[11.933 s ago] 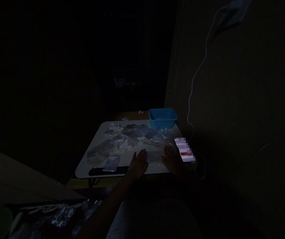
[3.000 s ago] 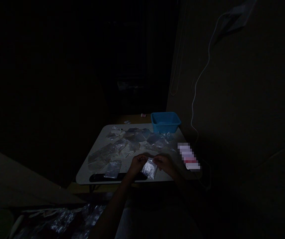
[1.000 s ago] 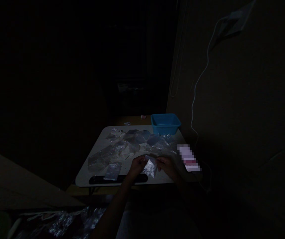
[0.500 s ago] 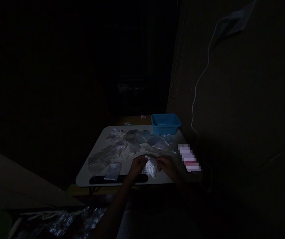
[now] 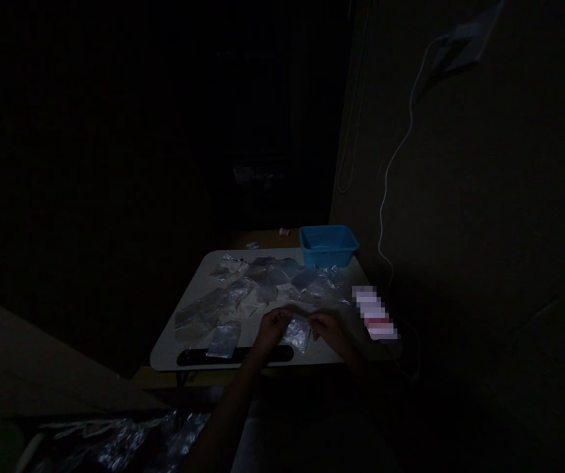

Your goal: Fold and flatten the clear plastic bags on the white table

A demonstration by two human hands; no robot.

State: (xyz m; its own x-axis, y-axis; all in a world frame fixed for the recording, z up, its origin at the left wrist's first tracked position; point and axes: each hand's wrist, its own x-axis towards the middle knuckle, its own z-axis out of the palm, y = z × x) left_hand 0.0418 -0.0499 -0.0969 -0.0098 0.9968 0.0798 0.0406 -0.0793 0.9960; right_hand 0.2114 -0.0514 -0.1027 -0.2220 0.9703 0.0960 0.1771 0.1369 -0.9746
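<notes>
Between my two hands is a small clear plastic bag (image 5: 297, 334), held up over the front of a white folding table (image 5: 322, 355). My left hand (image 5: 273, 326) pinches its upper left corner. The upper right corner is between the fingers of my right hand (image 5: 328, 328). Folded flat, another plastic bag (image 5: 224, 339) lies left of my left hand, partly across the dark slot in the table. Behind my hands spread several crumpled clear plastic bags (image 5: 203, 314). Dim light hides the finer detail of my fingers.
A blue plastic basin (image 5: 329, 256) stands at the table's back right corner. On the right edge lies a lit, blurred-out phone (image 5: 375, 314), near a white cable (image 5: 385, 190) running up the wall. Shiny plastic (image 5: 125, 443) lies low at the left.
The bag between my hands has tilted, and its bright shine has dimmed. Both hands stay almost in the same place, still gripping its upper corners.
</notes>
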